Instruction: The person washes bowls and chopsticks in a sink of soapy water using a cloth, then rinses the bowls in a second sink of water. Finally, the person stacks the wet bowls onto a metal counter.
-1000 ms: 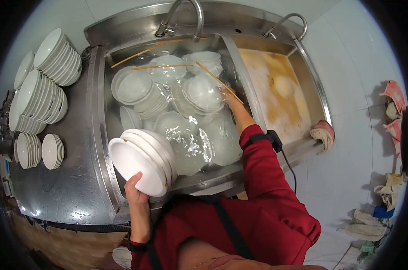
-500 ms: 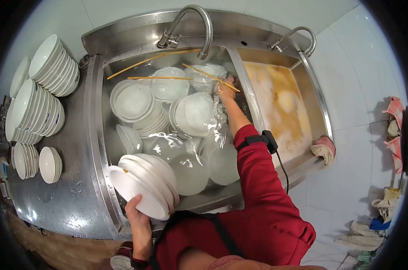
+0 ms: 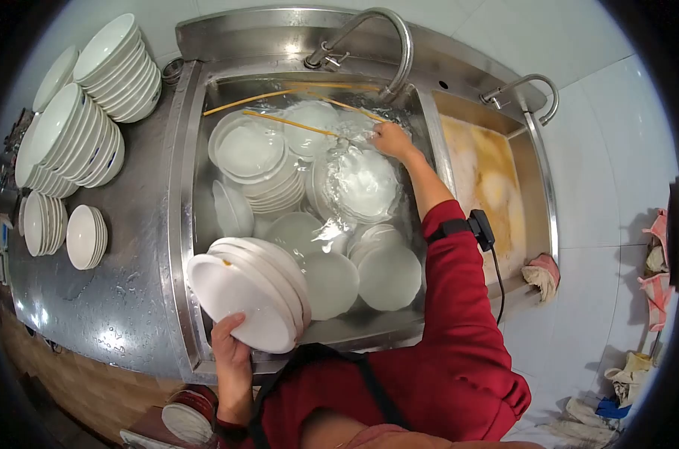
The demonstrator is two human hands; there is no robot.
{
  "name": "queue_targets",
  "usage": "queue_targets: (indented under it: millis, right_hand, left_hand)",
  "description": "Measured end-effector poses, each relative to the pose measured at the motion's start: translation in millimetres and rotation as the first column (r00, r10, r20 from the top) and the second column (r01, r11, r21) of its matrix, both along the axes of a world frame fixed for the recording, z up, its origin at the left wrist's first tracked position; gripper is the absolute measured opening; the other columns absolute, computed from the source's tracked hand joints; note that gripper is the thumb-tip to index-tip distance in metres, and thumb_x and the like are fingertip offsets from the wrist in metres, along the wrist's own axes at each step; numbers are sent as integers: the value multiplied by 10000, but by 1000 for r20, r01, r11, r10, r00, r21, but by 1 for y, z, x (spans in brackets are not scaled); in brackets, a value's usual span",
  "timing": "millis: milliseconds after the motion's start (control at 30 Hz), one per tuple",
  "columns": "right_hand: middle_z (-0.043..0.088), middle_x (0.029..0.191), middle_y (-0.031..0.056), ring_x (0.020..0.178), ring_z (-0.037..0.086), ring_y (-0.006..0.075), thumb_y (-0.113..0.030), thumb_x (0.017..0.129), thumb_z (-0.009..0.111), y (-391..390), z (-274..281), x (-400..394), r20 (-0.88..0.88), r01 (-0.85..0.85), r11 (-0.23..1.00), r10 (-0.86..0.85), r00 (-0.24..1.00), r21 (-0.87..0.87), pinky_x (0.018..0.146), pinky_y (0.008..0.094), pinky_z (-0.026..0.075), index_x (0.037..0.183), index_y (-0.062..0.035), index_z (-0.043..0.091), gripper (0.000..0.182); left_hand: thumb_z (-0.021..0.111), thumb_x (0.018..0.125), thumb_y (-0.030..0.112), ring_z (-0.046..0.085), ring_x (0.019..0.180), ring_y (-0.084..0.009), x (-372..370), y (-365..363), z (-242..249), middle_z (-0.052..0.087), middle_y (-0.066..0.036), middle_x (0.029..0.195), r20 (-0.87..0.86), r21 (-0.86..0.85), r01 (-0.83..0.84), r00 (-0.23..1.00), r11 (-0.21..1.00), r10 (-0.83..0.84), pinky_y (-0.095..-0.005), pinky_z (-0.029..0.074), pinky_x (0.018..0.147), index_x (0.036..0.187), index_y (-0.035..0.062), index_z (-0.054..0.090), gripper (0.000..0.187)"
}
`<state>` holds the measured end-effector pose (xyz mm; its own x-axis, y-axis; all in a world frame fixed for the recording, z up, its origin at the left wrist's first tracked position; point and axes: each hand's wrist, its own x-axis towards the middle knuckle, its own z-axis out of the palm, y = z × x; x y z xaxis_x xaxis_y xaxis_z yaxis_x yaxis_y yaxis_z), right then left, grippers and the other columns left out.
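My left hand (image 3: 231, 344) grips a tilted stack of white bowls (image 3: 242, 299) at the sink's near left corner, thumb over the outermost one. A small orange-brown bit sticks to that bowl's rim. My right hand (image 3: 392, 140) is at the water surface on the right side of the filled basin, fingers curled; what they hold, if anything, is hidden. Just below it, a submerged white bowl (image 3: 366, 183) lies under rippling water. Close to its fingers are the ends of floating wooden chopsticks (image 3: 291, 123). Other white dishes (image 3: 388, 277) lie underwater in stacks.
The left steel counter (image 3: 130, 299) carries tall stacks of white bowls (image 3: 126, 67) and smaller dish stacks (image 3: 87, 237). A second basin (image 3: 530, 187) holds foamy brownish water, with a cloth (image 3: 542, 277) on its edge. Two faucets (image 3: 403, 56) rise behind the basins.
My right hand has risen out of the water, and the floating chopsticks have shifted. My left hand still holds the bowl stack. The view has shifted slightly.
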<state>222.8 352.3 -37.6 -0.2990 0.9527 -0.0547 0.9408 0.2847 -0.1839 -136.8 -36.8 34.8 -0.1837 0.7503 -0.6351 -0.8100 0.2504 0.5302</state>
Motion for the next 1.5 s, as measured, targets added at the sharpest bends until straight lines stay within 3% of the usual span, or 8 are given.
queue_targets:
  millis: [367, 433, 733, 867, 1100, 1233, 1400, 1500]
  right_hand:
    - [560, 632, 46, 573, 492, 136, -317, 805, 632, -62, 93, -2, -691, 274, 958, -254, 677, -84, 562, 328, 402, 740, 10, 604, 334]
    - [557, 643, 4, 578, 468, 106, -325, 812, 628, -71, 103, 1, -871, 303, 932, -309, 382, -197, 552, 299, 388, 725, -14, 605, 324]
    - [535, 598, 68, 519, 477, 157, -242, 815, 634, -211, 238, -87, -698, -98, 983, 181, 693, 157, 460, 310, 379, 703, 0, 556, 278]
    - [473, 611, 100, 536, 504, 277, -185, 723, 682, -257, 250, -130, -188, -513, 607, 736, 650, 607, 490, 376, 412, 702, -53, 488, 235]
    - [426, 631, 61, 588, 463, 209, -216, 687, 653, -294, 188, -163, 18, -740, 333, 906, 422, 585, 553, 327, 389, 654, -65, 453, 253]
    - [443, 666, 62, 631, 483, 226, -261, 698, 661, -301, 166, -157, 50, -778, 342, 901, 430, 527, 604, 340, 407, 675, -63, 465, 280]
    - [559, 864, 112, 839, 543, 294, -315, 785, 629, -235, 166, -125, -420, -511, 713, 698, 580, 480, 765, 398, 427, 879, -47, 592, 286]
    - [578, 989, 200, 924, 549, 359, -282, 850, 520, -138, 112, -64, -449, -17, 984, 95, 888, 176, 789, 444, 434, 910, 1, 600, 301]
  left_hand:
    - [552, 653, -39, 574, 991, -295, 4, 0, -4, 552, -171, 1097, 98, 182, 127, 984, 975, -147, -382, 473, 889, 1207, -55, 429, 568]
    - [550, 650, -45, 569, 1002, -297, 5, -1, -4, 544, -172, 1111, 91, 178, 139, 983, 974, -157, -385, 469, 897, 1219, -53, 417, 584]
    - [539, 608, -47, 542, 1051, -319, 12, 5, -8, 515, -184, 1155, -20, 232, 140, 990, 963, -139, -400, 470, 902, 1268, -40, 364, 683]
    - [471, 585, -64, 548, 1044, -330, 19, 17, 1, 524, -173, 1147, -73, 164, 154, 987, 974, -143, -399, 487, 885, 1262, -24, 377, 685]
    - [549, 841, 101, 568, 1051, -251, 30, 34, 14, 533, -145, 1196, -116, 114, 113, 988, 987, -100, -365, 530, 816, 1272, 19, 393, 465]
    - [503, 912, 211, 573, 1048, -216, 35, 32, 21, 536, -114, 1211, 21, 65, 89, 996, 994, -90, -361, 537, 813, 1273, 41, 416, 408]
    - [464, 928, 218, 566, 1060, -244, 41, 38, 13, 526, -131, 1226, 9, 164, 95, 995, 982, -98, -385, 527, 844, 1273, 38, 427, 390]
    - [453, 933, 212, 565, 1061, -250, 30, 32, -8, 526, -140, 1227, 113, 149, 53, 991, 987, -70, -388, 520, 859, 1275, 32, 430, 387]
